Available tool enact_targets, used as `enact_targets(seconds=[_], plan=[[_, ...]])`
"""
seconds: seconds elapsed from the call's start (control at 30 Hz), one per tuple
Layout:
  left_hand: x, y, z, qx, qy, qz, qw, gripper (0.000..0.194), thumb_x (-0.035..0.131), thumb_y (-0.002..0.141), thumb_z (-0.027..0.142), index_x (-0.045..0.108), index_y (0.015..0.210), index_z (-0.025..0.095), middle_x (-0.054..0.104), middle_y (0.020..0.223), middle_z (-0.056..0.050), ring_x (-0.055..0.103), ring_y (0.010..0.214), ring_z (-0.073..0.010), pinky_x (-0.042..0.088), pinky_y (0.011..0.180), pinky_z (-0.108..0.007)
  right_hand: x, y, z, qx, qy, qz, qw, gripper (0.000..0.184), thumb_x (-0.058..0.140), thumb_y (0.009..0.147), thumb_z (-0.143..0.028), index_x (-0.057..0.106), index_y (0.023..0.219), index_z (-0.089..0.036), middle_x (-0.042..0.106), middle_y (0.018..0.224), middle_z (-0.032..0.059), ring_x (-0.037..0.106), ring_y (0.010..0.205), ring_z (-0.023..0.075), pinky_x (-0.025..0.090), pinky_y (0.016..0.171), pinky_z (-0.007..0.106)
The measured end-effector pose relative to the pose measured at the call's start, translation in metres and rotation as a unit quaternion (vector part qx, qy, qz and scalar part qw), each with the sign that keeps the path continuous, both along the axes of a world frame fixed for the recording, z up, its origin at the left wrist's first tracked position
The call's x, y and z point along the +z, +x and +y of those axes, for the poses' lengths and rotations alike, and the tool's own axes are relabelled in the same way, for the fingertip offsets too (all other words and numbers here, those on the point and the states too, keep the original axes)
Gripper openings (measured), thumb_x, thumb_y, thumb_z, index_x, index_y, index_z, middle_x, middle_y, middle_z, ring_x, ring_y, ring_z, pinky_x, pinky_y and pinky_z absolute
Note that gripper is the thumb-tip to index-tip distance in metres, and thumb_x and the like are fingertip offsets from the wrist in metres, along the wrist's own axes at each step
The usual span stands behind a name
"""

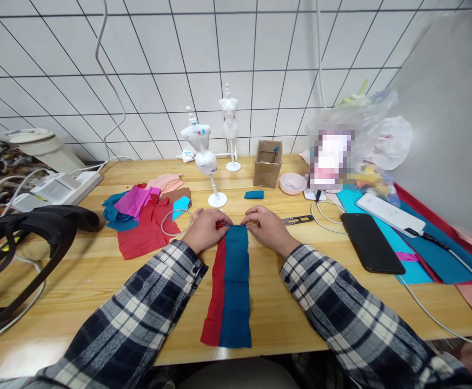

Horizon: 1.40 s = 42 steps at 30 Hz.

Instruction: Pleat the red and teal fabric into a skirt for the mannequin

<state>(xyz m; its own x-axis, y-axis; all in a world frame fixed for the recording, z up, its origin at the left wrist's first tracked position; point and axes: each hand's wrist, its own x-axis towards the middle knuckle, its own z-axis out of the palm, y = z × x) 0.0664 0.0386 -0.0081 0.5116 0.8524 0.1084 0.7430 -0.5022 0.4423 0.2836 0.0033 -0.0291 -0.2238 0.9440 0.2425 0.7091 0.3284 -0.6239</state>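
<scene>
White tiles (236, 43) at the back, wooden table (158, 302) below; we record the following:

Our left hand (208, 228): fingers pinched closed at the far edge of the blue strip (237, 286), near its left corner.

Our right hand (271, 228): fingers pinched likewise on the same edge, near its right corner.

Blue strip: flat on the table, running from our fingertips towards us; red strip (215, 297) along its left side.

Left of our left fingers: scraps (146, 227) in red, blue, pink and brown; farther left, one black headset (69, 216).

Beyond our fingers: small blue piece (254, 194), two dress forms (206, 156), box (266, 173), pink bowl (293, 185).

Right of our right fingers: snips (299, 220), close by; farther off, black phone (372, 243), lying on coloured cloth (416, 275)
</scene>
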Motion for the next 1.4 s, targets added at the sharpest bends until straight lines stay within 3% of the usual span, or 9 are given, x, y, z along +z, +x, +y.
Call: enact_targets(seconds=[0.33, 0.87, 1.03, 1.17, 1.3, 1.4], plan=[[0.000, -0.003, -0.003, -0.042, 0.046, 0.015, 0.998, 0.021, 0.056, 0.080, 0.021, 0.072, 0.090, 0.030, 0.072, 0.100, 0.000, 0.060, 0.107, -0.0257, 0.011, 0.111, -0.058, -0.002, 0.002, 0.000, 0.000, 0.002, -0.010, 1.000, 0.023, 0.060, 0.080, -0.014, 0.076, 0.089, -0.028, 0.064, 0.114, 0.0010, 0.062, 0.102, 0.0184, 0.049, 0.087, 0.032], [0.010, -0.011, -0.006, -0.119, 0.119, 0.080, 0.983, 0.017, 0.058, 0.083, 0.026, 0.073, 0.090, 0.029, 0.071, 0.094, -0.001, 0.059, 0.101, -0.0238, 0.012, 0.108, -0.058, -0.001, 0.003, -0.003, 0.020, 0.028, 0.007, 0.999, 0.028, 0.057, 0.080, -0.011, 0.075, 0.094, -0.025, 0.064, 0.116, 0.0043, 0.061, 0.105, 0.0191, 0.049, 0.092, 0.034], [0.011, -0.011, -0.006, -0.130, 0.139, 0.096, 0.977, 0.016, 0.058, 0.086, 0.029, 0.074, 0.088, 0.029, 0.071, 0.091, -0.001, 0.059, 0.098, -0.0235, 0.012, 0.108, -0.059, -0.001, 0.003, -0.007, 0.046, 0.018, -0.044, 0.998, 0.040, 0.049, 0.075, -0.001, 0.078, 0.086, -0.026, 0.061, 0.124, 0.0039, 0.057, 0.113, 0.0224, 0.044, 0.099, 0.039], [0.012, -0.013, -0.005, -0.133, 0.135, 0.101, 0.977, 0.016, 0.060, 0.086, 0.032, 0.075, 0.088, 0.030, 0.070, 0.090, -0.001, 0.059, 0.097, -0.0232, 0.014, 0.107, -0.059, 0.005, 0.002, -0.008, 0.014, 0.011, -0.010, 1.000, 0.033, 0.047, 0.077, -0.002, 0.073, 0.077, -0.022, 0.066, 0.110, 0.0034, 0.060, 0.103, 0.0194, 0.046, 0.091, 0.034], [0.013, -0.014, -0.006, -0.140, 0.126, 0.100, 0.977, 0.017, 0.059, 0.087, 0.034, 0.075, 0.091, 0.030, 0.071, 0.090, -0.001, 0.059, 0.097, -0.0232, 0.018, 0.106, -0.057, 0.010, -0.007, -0.010, -0.040, 0.020, -0.019, 0.999, 0.019, 0.051, 0.087, -0.015, 0.069, 0.090, -0.022, 0.067, 0.098, 0.0039, 0.057, 0.098, 0.0209, 0.043, 0.090, 0.037], [0.012, -0.013, -0.007, -0.132, 0.126, 0.092, 0.979, 0.020, 0.055, 0.089, 0.034, 0.074, 0.087, 0.028, 0.071, 0.090, -0.002, 0.059, 0.097, -0.0230, 0.020, 0.106, -0.055, 0.008, -0.016, -0.011, -0.065, 0.011, -0.068, 0.996, 0.010, 0.062, 0.086, -0.031, 0.068, 0.085, -0.023, 0.065, 0.102, 0.0044, 0.054, 0.100, 0.0244, 0.041, 0.088, 0.041]])
